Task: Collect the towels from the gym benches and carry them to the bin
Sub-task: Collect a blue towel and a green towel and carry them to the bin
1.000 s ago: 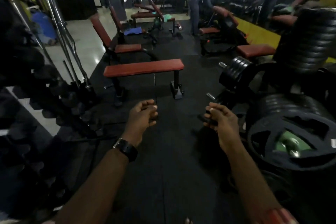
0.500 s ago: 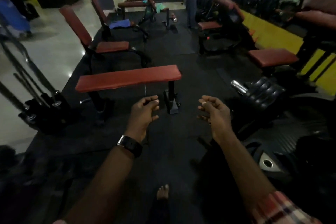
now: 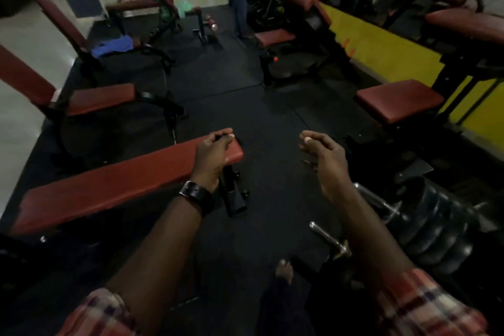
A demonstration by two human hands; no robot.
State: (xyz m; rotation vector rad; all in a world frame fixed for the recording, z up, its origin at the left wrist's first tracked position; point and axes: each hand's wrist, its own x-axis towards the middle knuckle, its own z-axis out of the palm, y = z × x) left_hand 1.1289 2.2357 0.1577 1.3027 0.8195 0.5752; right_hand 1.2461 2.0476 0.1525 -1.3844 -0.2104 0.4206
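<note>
We record an open strip of black rubber floor [image 3: 245,106] running between the flat bench [image 3: 114,185] on the left and the stacked weight plates [image 3: 436,226] on the right. The blue towel [image 3: 112,46] lies on the seat of an incline bench [image 3: 58,19] further left, its long axis across the seat. The green towel [image 3: 185,7] sits crumpled by a far bench [image 3: 131,4], axis not determinable. Our left hand [image 3: 212,154] and right hand [image 3: 326,157] reach forward, fingers loosely curled, holding nothing.

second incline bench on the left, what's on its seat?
A crumpled blue towel lies on the incline bench seat. It covers most of the pad, and anything beneath the towel is hidden.
</note>
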